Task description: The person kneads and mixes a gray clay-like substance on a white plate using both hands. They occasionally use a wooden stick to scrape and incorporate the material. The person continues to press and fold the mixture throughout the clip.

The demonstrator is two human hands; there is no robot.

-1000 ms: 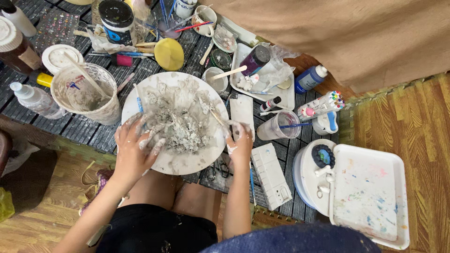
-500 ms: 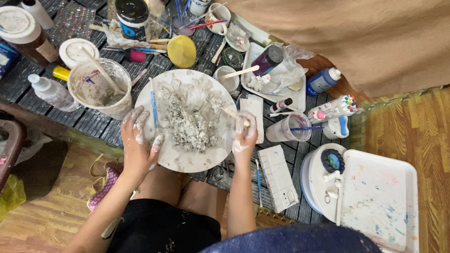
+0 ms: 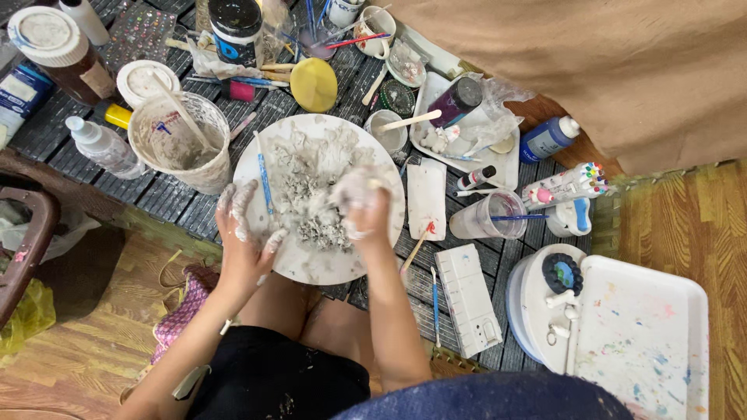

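Round white plate [image 3: 323,260] on the dark slatted mat [image 3: 167,194], covered with grey-white lumpy paste [image 3: 307,194]. Left hand [image 3: 245,233] – fingers spread, smeared white, resting on the plate's left rim beside a blue-handled brush [image 3: 265,180]. Right hand [image 3: 362,206] – fingers curled together, pressing into the paste. Plastic cup with stick [image 3: 183,144] just left.
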